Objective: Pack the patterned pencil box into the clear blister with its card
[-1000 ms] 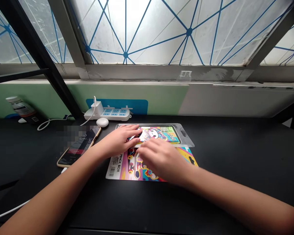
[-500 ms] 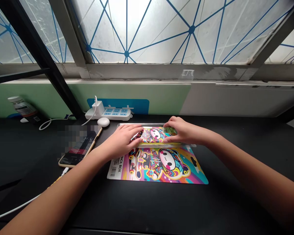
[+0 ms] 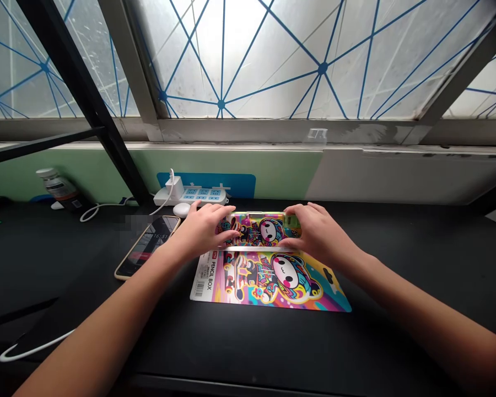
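A colourful pencil box (image 3: pixel 256 230) with a cartoon character on its lid lies crosswise between my hands. My left hand (image 3: pixel 206 227) grips its left end, thumb on the near side and fingers on the far side. At the right end, my right hand (image 3: pixel 316 231) holds it in the same way. A white edge runs along the near side of the box. Directly in front of it lies a flat printed card (image 3: pixel 268 281) marked "PENCIL BOX", with matching artwork and a barcode. The far part of the card is hidden by the box.
A phone (image 3: pixel 149 245) lies left of my left hand, with a white rounded case (image 3: pixel 181 210) behind it. A power strip (image 3: pixel 194 195) with a plugged-in charger stands against the wall. A bottle (image 3: pixel 60 187) leans at the back left. The black desk (image 3: pixel 248 347) carries everything.
The clear plastic edges seen around the pencil box no longer show, and its white near edge is visible. My right hand has shifted slightly right. The whole view has tilted a little.
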Action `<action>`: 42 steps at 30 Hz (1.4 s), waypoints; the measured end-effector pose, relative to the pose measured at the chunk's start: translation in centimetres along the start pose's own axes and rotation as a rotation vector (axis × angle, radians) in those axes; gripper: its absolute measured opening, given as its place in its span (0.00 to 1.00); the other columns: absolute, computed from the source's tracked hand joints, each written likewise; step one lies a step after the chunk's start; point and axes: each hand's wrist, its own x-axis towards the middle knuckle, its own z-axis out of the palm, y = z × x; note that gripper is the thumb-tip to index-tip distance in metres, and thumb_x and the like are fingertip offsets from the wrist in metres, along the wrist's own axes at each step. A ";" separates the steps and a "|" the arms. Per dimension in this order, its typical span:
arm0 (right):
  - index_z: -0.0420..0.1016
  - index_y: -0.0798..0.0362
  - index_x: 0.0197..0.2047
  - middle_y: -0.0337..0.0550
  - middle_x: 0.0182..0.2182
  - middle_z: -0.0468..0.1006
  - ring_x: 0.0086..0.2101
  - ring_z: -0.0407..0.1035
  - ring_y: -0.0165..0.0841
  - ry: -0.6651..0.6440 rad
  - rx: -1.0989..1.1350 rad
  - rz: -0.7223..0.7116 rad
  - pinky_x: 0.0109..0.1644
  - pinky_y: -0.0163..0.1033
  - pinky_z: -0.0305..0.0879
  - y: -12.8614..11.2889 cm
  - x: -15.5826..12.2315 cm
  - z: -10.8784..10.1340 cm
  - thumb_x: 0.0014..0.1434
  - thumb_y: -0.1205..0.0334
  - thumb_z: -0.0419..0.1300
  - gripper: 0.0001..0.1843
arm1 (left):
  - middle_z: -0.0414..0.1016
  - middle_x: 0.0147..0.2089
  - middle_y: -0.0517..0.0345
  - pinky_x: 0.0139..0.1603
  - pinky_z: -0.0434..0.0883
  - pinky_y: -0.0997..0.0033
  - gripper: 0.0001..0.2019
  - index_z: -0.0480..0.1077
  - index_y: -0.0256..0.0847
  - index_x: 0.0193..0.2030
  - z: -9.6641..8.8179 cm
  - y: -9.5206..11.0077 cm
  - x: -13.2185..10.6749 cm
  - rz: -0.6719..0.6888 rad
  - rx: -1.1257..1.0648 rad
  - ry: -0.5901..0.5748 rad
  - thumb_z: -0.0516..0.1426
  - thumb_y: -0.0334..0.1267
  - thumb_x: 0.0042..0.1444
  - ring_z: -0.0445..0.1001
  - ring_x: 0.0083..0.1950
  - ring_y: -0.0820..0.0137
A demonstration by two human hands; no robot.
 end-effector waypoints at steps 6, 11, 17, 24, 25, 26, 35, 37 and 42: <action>0.69 0.49 0.55 0.50 0.44 0.78 0.43 0.72 0.47 0.331 -0.074 -0.238 0.53 0.55 0.68 -1.0 -1.9 -1.9 0.65 0.62 0.63 0.17 | 0.80 0.51 0.48 0.58 0.69 0.50 0.15 0.74 0.40 0.55 -2.2 1.6 -1.2 0.263 0.147 0.208 0.64 0.41 0.64 0.77 0.50 0.58; 0.73 0.50 0.56 0.49 0.42 0.76 0.42 0.71 0.44 0.459 -0.106 -0.337 0.49 0.51 0.72 -2.4 -8.9 -3.2 0.63 0.70 0.64 0.19 | 0.79 0.50 0.47 0.65 0.66 0.47 0.16 0.71 0.37 0.60 -2.2 5.8 -6.5 0.464 0.172 0.393 0.58 0.29 0.67 0.75 0.51 0.60; 0.73 0.51 0.51 0.48 0.44 0.79 0.45 0.74 0.39 0.318 -0.019 -0.379 0.52 0.47 0.73 -3.7 -14.0 -1.6 0.65 0.76 0.57 0.14 | 0.74 0.60 0.48 0.65 0.68 0.56 0.22 0.70 0.47 0.64 0.5 6.6 -11.1 0.393 -0.036 0.200 0.54 0.25 0.68 0.71 0.61 0.60; 0.66 0.48 0.60 0.55 0.59 0.74 0.56 0.73 0.46 0.132 0.212 -0.070 0.55 0.52 0.76 -2.9 -14.3 -1.0 0.64 0.58 0.65 0.23 | 0.58 0.75 0.46 0.71 0.65 0.46 0.35 0.54 0.51 0.74 0.8 5.3 -11.8 0.051 -0.359 -0.091 0.62 0.42 0.63 0.59 0.74 0.50; 0.65 0.47 0.62 0.55 0.61 0.72 0.58 0.71 0.47 0.096 0.256 -0.025 0.57 0.53 0.75 -2.6 -14.4 -1.0 0.63 0.55 0.67 0.27 | 0.58 0.75 0.46 0.71 0.64 0.47 0.38 0.51 0.51 0.75 0.8 5.3 -11.8 0.013 -0.373 -0.099 0.62 0.43 0.62 0.59 0.74 0.50; 0.64 0.46 0.64 0.55 0.63 0.71 0.60 0.70 0.48 0.068 0.299 0.012 0.59 0.53 0.74 -2.3 -14.5 -1.0 0.61 0.53 0.68 0.30 | 0.59 0.75 0.46 0.71 0.64 0.47 0.39 0.50 0.52 0.76 0.8 5.3 -11.8 -0.021 -0.382 -0.098 0.63 0.43 0.62 0.60 0.74 0.50; 0.76 0.45 0.57 0.51 0.58 0.77 0.57 0.72 0.54 -0.129 0.570 0.176 0.61 0.57 0.71 1.1 -12.4 -2.4 0.46 0.44 0.77 0.36 | 0.64 0.68 0.45 0.67 0.68 0.47 0.48 0.43 0.56 0.77 0.4 5.5 -11.1 -0.215 -0.482 -0.135 0.66 0.43 0.57 0.67 0.69 0.50; 0.81 0.47 0.49 0.50 0.50 0.82 0.51 0.76 0.53 -0.151 0.645 0.259 0.55 0.55 0.74 1.7 -11.3 -2.8 0.51 0.40 0.73 0.28 | 0.65 0.67 0.46 0.67 0.68 0.46 0.51 0.39 0.58 0.78 0.7 5.4 -11.3 -0.231 -0.504 -0.129 0.66 0.43 0.57 0.68 0.68 0.50; 0.81 0.49 0.39 0.45 0.36 0.83 0.40 0.78 0.47 -0.096 0.846 0.527 0.45 0.49 0.76 1.9 -9.7 -2.1 0.63 0.34 0.59 0.25 | 0.65 0.69 0.47 0.70 0.63 0.43 0.56 0.31 0.59 0.78 1.0 5.2 -11.5 -0.235 -0.525 -0.122 0.68 0.43 0.55 0.65 0.71 0.49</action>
